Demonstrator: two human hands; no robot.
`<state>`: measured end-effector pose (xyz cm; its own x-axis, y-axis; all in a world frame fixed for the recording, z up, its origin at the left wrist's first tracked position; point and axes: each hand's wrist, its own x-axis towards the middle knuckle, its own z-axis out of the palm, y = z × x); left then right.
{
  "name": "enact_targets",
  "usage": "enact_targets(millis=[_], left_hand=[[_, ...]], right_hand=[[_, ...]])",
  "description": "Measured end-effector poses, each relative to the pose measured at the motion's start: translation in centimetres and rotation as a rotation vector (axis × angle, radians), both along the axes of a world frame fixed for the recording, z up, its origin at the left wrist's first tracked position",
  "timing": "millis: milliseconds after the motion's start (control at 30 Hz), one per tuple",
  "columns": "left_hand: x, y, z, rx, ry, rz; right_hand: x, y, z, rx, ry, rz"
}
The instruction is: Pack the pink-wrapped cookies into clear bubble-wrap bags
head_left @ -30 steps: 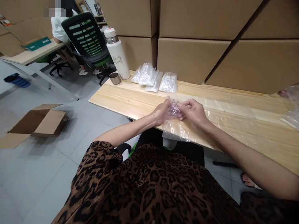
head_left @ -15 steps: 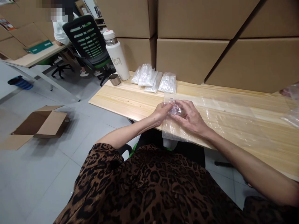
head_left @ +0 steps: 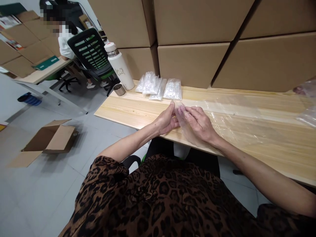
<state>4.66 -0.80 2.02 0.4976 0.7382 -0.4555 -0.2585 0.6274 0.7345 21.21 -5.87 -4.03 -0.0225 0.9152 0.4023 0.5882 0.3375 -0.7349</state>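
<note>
Both hands, left hand (head_left: 165, 121) and right hand (head_left: 197, 126), pinch the small clear bag (head_left: 179, 110), which you've lowered from mid-air to the table (head_left: 128, 107), contents now hidden.

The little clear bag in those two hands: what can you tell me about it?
The small clear bag looks like thin, glossy, see-through plastic, with something pinkish and blurred inside. It is pinched between the left hand and the right hand, fingertips meeting at its top edge, just over the wooden table. Its lower part blends into the clear plastic sheet spread beneath.
</note>
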Motion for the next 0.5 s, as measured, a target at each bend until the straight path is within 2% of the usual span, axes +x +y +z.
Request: enact_targets(millis=[167,267,400,500], left_hand=[[-0.4,0.6,0.3,0.018,0.045,-0.025],[-0.5,0.6,0.3,0.064,0.054,-0.062],[-0.4,0.4,1.3,0.080,0.094,-0.172],[0.2,0.1,1.7,0.145,0.127,-0.192]], right_hand=[[0.5,-0.4,-0.1,-0.019,0.219,-0.027],[0.6,-0.8,-0.2,-0.083,0.392,-0.039],[0.6,-1.2,0.0,-0.174,0.668,-0.023],[0.5,-1.2,0.5,-0.248,0.887,-0.009]])
